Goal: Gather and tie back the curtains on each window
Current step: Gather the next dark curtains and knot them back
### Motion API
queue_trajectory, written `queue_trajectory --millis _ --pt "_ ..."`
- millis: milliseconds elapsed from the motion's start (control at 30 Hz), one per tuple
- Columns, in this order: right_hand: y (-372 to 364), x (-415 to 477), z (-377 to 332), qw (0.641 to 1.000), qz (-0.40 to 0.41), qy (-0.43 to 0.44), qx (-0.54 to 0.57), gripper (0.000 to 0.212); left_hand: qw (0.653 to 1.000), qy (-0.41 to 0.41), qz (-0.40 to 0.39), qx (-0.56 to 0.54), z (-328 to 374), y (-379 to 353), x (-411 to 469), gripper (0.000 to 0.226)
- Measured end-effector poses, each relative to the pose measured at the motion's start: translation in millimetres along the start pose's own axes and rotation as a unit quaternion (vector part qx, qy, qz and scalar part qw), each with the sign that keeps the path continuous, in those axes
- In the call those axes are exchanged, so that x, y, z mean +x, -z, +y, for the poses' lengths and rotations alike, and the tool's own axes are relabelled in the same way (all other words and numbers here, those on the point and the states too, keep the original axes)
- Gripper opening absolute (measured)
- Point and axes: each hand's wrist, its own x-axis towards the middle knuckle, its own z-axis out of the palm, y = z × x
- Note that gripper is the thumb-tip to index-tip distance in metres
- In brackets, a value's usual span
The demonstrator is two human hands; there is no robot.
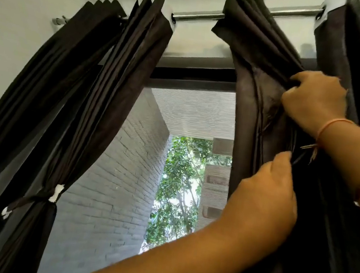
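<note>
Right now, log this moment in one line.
step: gathering right curtain | left hand: holds folds | right hand: pinches folds above | left curtain: tied back

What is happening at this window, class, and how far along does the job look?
A person is gathering the right curtain. The right hand grips its folds higher up, and the left hand holds the bunched fabric lower down. No tie shows on this curtain yet. The left curtain is already bunched and tied back with a dark tie that has white ends. Both curtains hang from a metal rod above the window.
</note>
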Motion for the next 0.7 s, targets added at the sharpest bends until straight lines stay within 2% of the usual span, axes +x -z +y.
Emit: queue_trajectory --millis 233,367,467,567,633,700 --pt "-34.1 -41.4 -37.7 0.988 -0.106 0.085 0.067 0.045 0.987 0.052 0.021 0.153 -50.4 5.6 -38.9 0.059" --pt "-50.3 -70.3 -47.4 0.982 -0.115 0.078 0.124 0.062 0.982 0.084 0.056 0.157 -72.6 14.0 -54.0 0.056" --pt "-58.3 -95.3 -47.1 0.973 -0.096 0.029 0.206 0.065 0.974 0.135 0.071 0.164 -81.4 14.5 -57.4 0.065" --pt "-61.9 -113.8 -35.5 0.957 -0.116 -0.059 0.259 0.076 0.979 0.156 0.070 0.110 -82.9 12.1 -65.1 0.070" --pt "-63.1 -126.7 -25.7 0.947 -0.141 -0.101 0.269 0.080 0.982 0.159 0.067 0.072 -82.1 9.1 -71.7 0.066" --pt "-62.0 -141.5 -16.3 0.942 -0.151 -0.125 0.275 0.075 0.983 0.172 0.059 0.034 -80.5 5.6 -76.0 0.053"
